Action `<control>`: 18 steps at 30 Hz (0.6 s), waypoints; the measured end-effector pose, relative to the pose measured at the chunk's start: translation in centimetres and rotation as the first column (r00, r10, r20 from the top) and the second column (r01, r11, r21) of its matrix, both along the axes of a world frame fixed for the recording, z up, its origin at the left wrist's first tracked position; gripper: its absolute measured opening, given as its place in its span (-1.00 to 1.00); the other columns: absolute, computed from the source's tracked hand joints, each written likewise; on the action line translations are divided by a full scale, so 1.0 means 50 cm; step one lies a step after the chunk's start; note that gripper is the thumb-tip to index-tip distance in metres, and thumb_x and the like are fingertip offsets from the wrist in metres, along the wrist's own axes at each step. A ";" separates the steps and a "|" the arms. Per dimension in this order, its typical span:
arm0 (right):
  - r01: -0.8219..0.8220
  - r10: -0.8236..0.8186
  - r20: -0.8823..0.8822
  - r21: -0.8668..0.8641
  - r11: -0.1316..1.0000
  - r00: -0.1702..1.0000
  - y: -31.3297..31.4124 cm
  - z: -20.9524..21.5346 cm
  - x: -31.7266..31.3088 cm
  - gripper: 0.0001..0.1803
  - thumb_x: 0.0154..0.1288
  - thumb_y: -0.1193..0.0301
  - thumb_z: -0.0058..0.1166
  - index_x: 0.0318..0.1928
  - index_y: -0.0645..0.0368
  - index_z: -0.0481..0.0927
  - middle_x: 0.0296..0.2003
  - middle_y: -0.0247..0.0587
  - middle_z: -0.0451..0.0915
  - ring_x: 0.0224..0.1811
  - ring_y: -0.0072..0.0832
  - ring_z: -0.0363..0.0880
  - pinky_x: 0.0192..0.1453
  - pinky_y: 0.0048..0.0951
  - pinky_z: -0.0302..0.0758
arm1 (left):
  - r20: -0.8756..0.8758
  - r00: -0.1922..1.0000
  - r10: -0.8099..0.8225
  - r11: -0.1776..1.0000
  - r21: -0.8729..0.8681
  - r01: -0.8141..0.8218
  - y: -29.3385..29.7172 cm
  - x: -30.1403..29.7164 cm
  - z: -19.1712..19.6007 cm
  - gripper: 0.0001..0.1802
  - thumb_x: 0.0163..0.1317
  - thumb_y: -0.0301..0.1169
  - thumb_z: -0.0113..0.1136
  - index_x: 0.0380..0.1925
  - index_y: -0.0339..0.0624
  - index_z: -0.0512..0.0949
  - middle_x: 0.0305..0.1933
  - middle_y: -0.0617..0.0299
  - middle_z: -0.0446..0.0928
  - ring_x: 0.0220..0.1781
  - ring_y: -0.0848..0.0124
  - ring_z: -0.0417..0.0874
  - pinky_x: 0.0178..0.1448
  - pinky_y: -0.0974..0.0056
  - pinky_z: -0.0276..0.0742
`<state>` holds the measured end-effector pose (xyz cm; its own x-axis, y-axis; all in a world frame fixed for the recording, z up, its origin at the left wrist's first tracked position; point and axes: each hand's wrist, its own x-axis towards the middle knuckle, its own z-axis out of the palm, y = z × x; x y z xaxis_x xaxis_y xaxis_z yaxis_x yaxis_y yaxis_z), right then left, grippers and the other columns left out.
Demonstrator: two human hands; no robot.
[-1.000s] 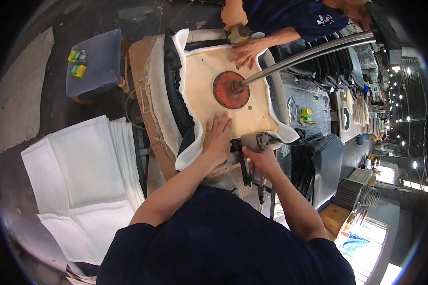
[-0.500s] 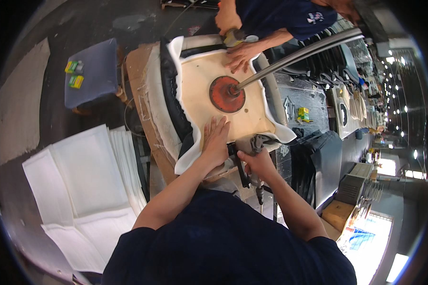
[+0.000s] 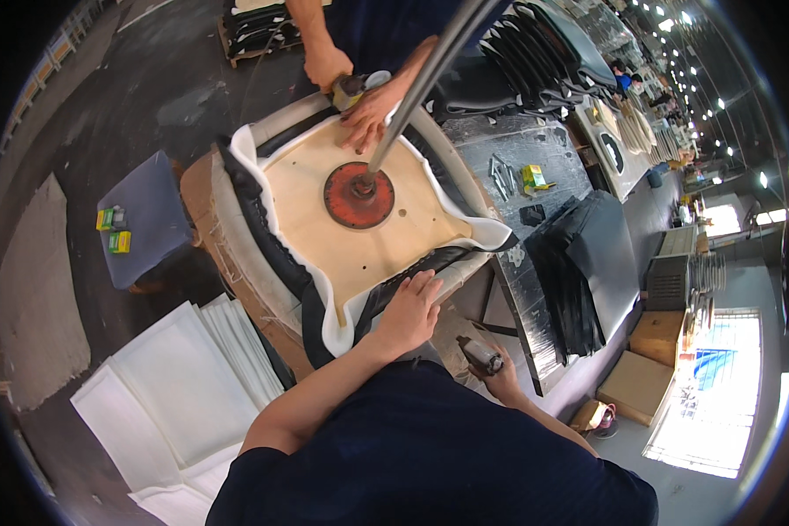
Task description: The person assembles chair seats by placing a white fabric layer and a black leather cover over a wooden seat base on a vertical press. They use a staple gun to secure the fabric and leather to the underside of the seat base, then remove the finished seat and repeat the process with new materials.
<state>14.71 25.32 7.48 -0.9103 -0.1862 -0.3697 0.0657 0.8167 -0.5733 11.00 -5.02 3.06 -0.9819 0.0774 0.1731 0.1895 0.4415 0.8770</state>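
Note:
A seat panel of pale plywood [image 3: 307, 188], edged with white padding and black cover material, lies underside up in front of me. A metal pole presses a red round disc [image 3: 358, 210] against its middle. My left hand [image 3: 409, 314] rests with outstretched fingers at the near edge, by the black cover [image 3: 447, 256]. My right hand [image 3: 502, 383] is wrapped round a staple gun [image 3: 480, 354], held low and apart from the panel. Across from me, a co-worker's hand [image 3: 370, 116] presses on the far edge, and the other grips a second staple gun [image 3: 349, 90].
White padding sheets [image 3: 162, 381] are stacked at the left. A grey stool [image 3: 145, 223] beyond them bears small yellow-green boxes. On the right, a metal-topped table [image 3: 535, 153] carries staple strips, a yellow-green box [image 3: 535, 178] and black cover pieces [image 3: 579, 272].
My right hand has drawn the staple gun away from the panel's near edge, down and to the right. My left hand has slid from the plywood to the near edge. The view has turned.

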 end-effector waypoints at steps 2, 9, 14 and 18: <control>0.185 -0.190 0.080 0.060 0.981 0.979 0.040 -0.016 0.015 -0.29 0.23 0.25 0.64 0.35 0.16 0.67 0.17 0.02 0.68 0.26 -0.09 0.70 0.35 -0.14 0.62 | -0.029 1.000 0.007 0.979 -0.205 -0.013 0.014 0.009 -0.026 -0.24 0.36 -0.42 0.35 0.55 -0.25 0.34 0.64 -0.20 0.31 0.67 -0.14 0.36 0.74 -0.17 0.23; 0.625 -0.592 0.216 -0.146 0.767 0.777 0.160 -0.095 -0.029 -0.64 0.26 0.44 0.58 0.02 0.26 0.75 -0.26 -0.33 0.79 -0.33 -0.55 0.66 -0.21 -0.38 0.60 | 0.087 0.996 -0.001 0.901 -0.431 0.038 0.025 -0.009 -0.027 -0.10 0.35 -0.35 0.37 0.64 -0.31 0.22 0.71 -0.19 0.24 0.73 -0.12 0.27 0.78 -0.14 0.17; 0.714 -0.623 0.361 -0.224 0.664 0.693 0.232 -0.153 -0.191 -0.58 0.23 0.51 0.59 0.08 0.21 0.74 -0.26 -0.36 0.77 -0.37 -0.56 0.63 -0.29 -0.36 0.56 | 0.075 0.997 0.037 0.890 -0.457 0.001 0.041 -0.031 -0.024 -0.20 0.36 -0.33 0.37 0.57 -0.31 0.36 0.68 -0.20 0.29 0.71 -0.12 0.32 0.76 -0.13 0.22; 0.687 -0.616 0.310 -0.248 0.684 0.725 0.303 -0.229 -0.388 -0.43 0.13 0.47 0.67 0.16 0.20 0.71 -0.25 -0.34 0.77 -0.35 -0.50 0.65 -0.25 -0.33 0.60 | 0.060 0.985 0.162 0.920 -0.369 -0.129 0.067 -0.035 0.001 -0.29 0.35 -0.40 0.36 0.50 -0.32 0.47 0.66 -0.26 0.30 0.66 -0.21 0.36 0.74 -0.19 0.24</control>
<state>-4.68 40.48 -3.99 -0.7656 0.2880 -0.5752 0.6423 0.2930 -0.7083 9.27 -1.67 3.09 -0.9970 -0.0262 0.0728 0.0286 0.7492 0.6618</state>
